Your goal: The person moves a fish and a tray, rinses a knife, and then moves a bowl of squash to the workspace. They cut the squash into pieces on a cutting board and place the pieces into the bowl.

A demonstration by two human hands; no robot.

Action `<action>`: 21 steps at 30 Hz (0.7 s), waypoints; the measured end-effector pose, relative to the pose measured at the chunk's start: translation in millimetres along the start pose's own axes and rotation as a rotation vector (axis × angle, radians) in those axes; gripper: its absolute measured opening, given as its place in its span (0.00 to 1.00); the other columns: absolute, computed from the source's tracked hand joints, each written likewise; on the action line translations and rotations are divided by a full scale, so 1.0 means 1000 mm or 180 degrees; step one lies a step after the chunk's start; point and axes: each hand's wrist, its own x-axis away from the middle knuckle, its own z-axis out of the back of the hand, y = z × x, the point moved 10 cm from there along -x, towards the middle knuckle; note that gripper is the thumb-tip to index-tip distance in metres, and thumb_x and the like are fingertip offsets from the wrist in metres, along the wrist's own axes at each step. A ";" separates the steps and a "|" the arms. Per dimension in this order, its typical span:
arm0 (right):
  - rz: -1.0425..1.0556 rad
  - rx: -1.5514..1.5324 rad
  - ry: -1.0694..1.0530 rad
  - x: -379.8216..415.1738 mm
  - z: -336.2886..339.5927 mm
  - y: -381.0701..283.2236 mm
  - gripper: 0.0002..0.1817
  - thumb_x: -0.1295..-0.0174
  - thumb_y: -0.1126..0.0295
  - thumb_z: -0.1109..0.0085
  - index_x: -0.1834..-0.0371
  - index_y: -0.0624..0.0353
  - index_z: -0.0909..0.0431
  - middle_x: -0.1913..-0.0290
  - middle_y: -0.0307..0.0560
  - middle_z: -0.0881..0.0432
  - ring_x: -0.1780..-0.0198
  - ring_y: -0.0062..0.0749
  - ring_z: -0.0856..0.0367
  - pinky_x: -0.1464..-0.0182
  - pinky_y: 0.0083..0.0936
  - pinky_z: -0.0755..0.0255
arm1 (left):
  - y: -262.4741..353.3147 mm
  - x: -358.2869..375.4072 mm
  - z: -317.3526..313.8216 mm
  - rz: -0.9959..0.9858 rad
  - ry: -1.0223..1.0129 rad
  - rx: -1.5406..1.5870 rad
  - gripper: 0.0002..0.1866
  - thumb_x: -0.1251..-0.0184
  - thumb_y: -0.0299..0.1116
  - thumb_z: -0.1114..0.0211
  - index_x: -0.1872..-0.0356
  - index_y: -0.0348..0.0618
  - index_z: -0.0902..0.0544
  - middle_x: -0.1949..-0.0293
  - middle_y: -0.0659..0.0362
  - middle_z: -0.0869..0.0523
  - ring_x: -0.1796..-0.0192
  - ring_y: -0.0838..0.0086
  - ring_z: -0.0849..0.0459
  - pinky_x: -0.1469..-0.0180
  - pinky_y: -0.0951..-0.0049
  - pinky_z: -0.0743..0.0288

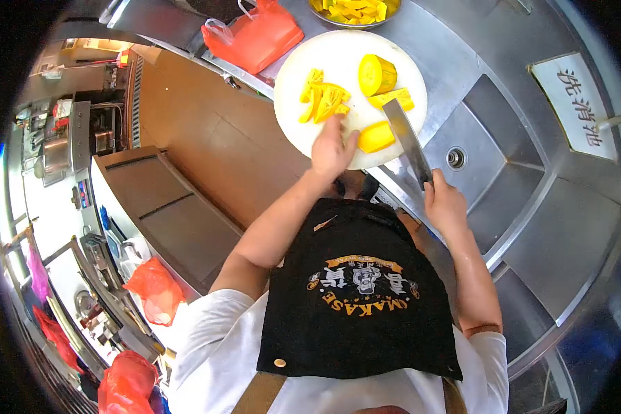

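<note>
My right hand [445, 203] is wrapped round the handle of a cleaver [408, 141], whose broad blade slants up over the right edge of a round white cutting board [293, 141]. My left hand [333, 150] is over the board's near edge, thumb apart from the fingers. Its fingertips reach the stringy yellow pumpkin scraps [324, 100]; it holds nothing that I can see. Right of that thumb lies a smooth pumpkin piece [377, 137]. Farther back are a thick round pumpkin chunk [377, 76] and a pumpkin slab [393, 100], close beside the blade tip.
A metal bowl [355, 26] of cut pumpkin pieces stands behind the board. Left of it lies a red plastic bag [255, 36]. A steel sink [493, 159] with a drain is at the right, below a sign [576, 103]. Brown floor [207, 103] shows at the left.
</note>
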 end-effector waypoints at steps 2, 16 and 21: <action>0.0102 0.0199 -0.0010 -0.002 0.003 -0.004 0.14 0.30 0.65 0.48 0.46 0.57 0.32 0.67 0.59 0.14 0.63 0.60 0.15 0.59 0.55 0.24 | -0.003 0.014 -0.026 0.0774 -0.0399 0.0431 0.20 0.37 0.35 0.31 0.48 0.38 0.26 0.66 0.48 0.13 0.64 0.51 0.14 0.62 0.54 0.21; 0.0216 0.0883 -0.0821 -0.038 -0.050 -0.018 0.16 0.34 0.73 0.55 0.44 0.65 0.34 0.62 0.67 0.14 0.58 0.59 0.12 0.54 0.51 0.22 | -0.025 0.020 -0.048 0.0820 0.0016 0.0612 0.12 0.36 0.32 0.32 0.57 0.43 0.24 0.70 0.50 0.13 0.67 0.49 0.13 0.64 0.52 0.21; 0.0235 0.0834 -0.0723 -0.029 -0.027 -0.026 0.15 0.35 0.74 0.55 0.45 0.64 0.34 0.62 0.66 0.13 0.59 0.59 0.12 0.54 0.51 0.22 | -0.025 0.016 -0.042 0.0838 0.0030 0.0632 0.10 0.32 0.32 0.35 0.56 0.41 0.25 0.69 0.46 0.13 0.65 0.49 0.12 0.61 0.55 0.20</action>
